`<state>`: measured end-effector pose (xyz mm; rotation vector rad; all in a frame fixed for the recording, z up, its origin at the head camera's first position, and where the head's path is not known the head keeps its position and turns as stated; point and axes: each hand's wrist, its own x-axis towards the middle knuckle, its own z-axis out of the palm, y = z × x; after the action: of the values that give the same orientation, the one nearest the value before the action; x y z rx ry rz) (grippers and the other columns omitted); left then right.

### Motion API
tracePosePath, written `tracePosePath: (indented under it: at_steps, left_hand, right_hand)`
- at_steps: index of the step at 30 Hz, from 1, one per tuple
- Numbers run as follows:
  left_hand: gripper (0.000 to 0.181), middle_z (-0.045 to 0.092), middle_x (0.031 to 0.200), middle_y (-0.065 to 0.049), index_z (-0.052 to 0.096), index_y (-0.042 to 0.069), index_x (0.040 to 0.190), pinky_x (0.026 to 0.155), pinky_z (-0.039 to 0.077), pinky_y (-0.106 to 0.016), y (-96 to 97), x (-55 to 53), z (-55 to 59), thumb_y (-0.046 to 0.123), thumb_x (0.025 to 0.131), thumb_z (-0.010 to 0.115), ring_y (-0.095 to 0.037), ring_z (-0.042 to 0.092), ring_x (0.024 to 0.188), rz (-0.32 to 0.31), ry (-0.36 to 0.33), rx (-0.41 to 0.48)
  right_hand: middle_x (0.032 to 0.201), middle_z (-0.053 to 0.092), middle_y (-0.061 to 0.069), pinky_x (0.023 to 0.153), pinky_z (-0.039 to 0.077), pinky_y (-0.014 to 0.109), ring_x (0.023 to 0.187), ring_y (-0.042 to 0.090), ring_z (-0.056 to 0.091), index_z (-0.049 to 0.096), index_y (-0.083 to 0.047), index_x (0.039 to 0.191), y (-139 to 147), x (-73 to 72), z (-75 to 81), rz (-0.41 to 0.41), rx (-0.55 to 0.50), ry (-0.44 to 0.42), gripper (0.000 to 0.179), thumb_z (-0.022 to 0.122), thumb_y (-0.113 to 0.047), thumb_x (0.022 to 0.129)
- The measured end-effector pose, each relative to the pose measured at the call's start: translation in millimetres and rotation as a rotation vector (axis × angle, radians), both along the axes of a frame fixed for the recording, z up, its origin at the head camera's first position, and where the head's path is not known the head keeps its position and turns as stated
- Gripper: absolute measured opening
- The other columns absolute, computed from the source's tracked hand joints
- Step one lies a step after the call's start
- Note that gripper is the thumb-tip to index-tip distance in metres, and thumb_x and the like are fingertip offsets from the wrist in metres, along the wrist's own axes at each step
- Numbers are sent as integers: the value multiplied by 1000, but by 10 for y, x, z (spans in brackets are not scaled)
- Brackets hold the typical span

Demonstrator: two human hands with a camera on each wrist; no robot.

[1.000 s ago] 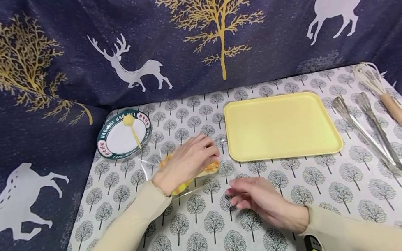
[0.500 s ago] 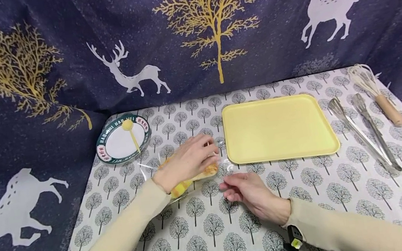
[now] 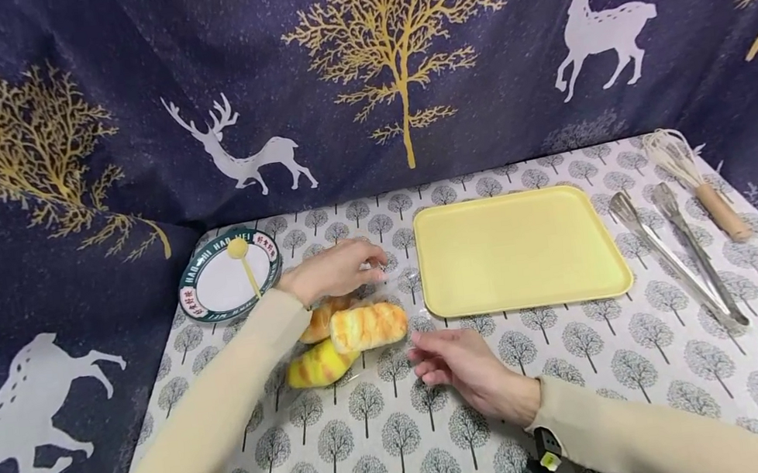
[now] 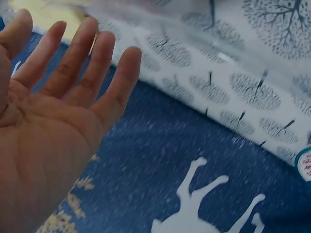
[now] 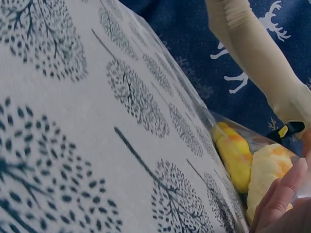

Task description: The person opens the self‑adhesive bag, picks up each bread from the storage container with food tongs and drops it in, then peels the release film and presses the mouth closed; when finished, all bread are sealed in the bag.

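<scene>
Several bread rolls lie together in a clear plastic bag (image 3: 422, 306): a pale one with a golden top (image 3: 368, 327), a yellow one (image 3: 322, 364) and an orange-brown one (image 3: 319, 323), partly hidden behind the left wrist. Just beyond them my left hand (image 3: 347, 266) hovers with loosely bent fingers, holding nothing. In the left wrist view its fingers are spread and the palm shows. My right hand (image 3: 461, 371) pinches the near right edge of the bag between thumb and forefinger. The right wrist view shows the yellow roll (image 5: 234, 155) under the film, beside that hand's fingers (image 5: 284, 191).
A yellow tray (image 3: 521, 251) lies right of the bag. At the back left stands a green-rimmed plate (image 3: 192, 305) with a yellow spoon (image 3: 245, 263) on it. Metal tongs (image 3: 683, 256) and a whisk (image 3: 715, 202) with a wooden handle lie on the right.
My left hand has lifted off the rolls and moved back and left, uncovering them. The right hand has come in slightly left to the bag's edge.
</scene>
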<state>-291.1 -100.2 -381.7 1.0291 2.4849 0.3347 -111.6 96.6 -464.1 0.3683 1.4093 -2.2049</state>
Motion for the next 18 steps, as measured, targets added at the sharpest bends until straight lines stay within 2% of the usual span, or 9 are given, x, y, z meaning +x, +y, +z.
tracePosePath:
  at_steps: [3,6,10,14,18]
  left_hand:
    - [37,73,142,-13,68,5,143,120,54,-44,15,-49,-105,23,111,65,-28,68,131,-27,-39,-32]
    - [25,80,122,-9,76,7,128,105,61,-37,27,-75,-183,21,109,67,-20,73,108,-50,-38,-32]
    - [12,79,98,-6,78,9,104,84,60,-30,42,-80,-225,19,106,71,-13,66,84,-56,-19,-4]
    - [15,77,91,-7,75,8,96,74,55,-25,66,-75,-230,19,106,71,-11,60,76,-55,15,6]
    - [17,77,95,-9,75,6,102,75,56,-26,83,-65,-231,17,109,65,-12,59,77,-44,50,1]
  right_hand:
    - [97,76,2,65,60,10,73,4,70,54,16,143,-11,7,-8,19,9,25,50,70,-15,106]
    - [96,76,5,65,61,11,71,4,71,55,18,141,-28,3,-4,22,12,36,50,71,-12,105]
    - [94,76,6,64,61,12,68,4,70,59,18,136,-63,-25,7,5,25,23,45,72,-10,104]
    - [91,75,6,62,61,13,66,5,69,62,17,132,-87,-64,2,-16,62,16,38,69,-8,105]
    - [85,74,5,60,60,14,64,5,68,62,16,130,-95,-103,-9,-54,79,-1,31,63,-4,107]
